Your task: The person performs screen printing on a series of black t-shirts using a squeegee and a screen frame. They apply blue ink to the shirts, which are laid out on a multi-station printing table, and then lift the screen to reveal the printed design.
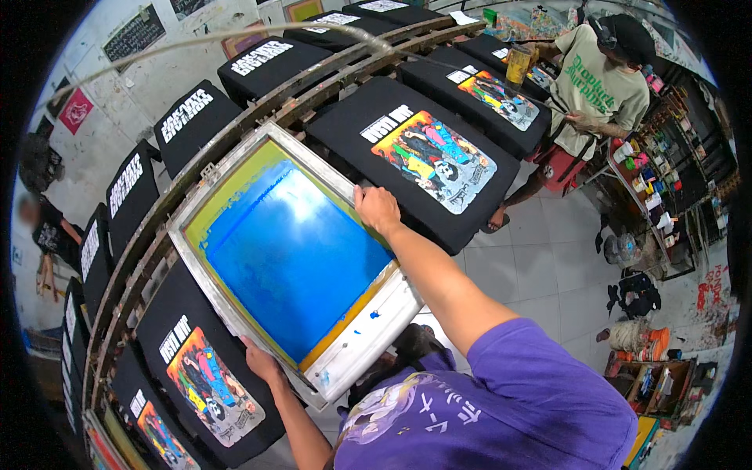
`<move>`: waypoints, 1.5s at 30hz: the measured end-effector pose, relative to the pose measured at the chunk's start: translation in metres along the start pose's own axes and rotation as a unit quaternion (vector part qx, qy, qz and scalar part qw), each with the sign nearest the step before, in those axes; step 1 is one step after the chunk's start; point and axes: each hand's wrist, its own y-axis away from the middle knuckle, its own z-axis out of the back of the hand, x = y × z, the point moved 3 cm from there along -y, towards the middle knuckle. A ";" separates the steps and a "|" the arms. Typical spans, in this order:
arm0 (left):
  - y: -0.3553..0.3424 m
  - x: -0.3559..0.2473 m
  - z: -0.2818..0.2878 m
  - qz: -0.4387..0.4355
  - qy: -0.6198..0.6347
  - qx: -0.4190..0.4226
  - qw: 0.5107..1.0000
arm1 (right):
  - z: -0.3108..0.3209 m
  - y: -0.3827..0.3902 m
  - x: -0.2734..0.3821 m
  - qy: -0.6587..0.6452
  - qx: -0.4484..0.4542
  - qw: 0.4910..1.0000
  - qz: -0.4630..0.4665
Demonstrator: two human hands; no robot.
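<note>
A white-framed printing screen (pixel 360 345) with a blue ink-covered mesh and yellow-green margins lies across the middle, angled on the rail. My right hand (pixel 377 208) grips its right side near the upper part, fingers wrapped over the frame. My left hand (pixel 262 362) grips its lower left side, fingers curled at the edge. Black shirts on boards with colourful printed artwork flank it, one at the right (pixel 431 160) and one at the lower left (pixel 211 384). What lies under the screen is hidden.
Curved metal rails (pixel 301 82) carry more shirt-covered boards (pixel 192 117). A co-worker (pixel 591 86) stands at the upper right beside a yellow container (pixel 518 66); another person (pixel 55 239) is at the far left. A cluttered workbench (pixel 654 204) lines the right wall above a tiled floor (pixel 533 266).
</note>
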 end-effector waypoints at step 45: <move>0.042 -0.022 0.008 0.105 -0.075 -0.123 0.984 | -0.016 -0.049 -0.051 -0.174 0.082 0.960 0.204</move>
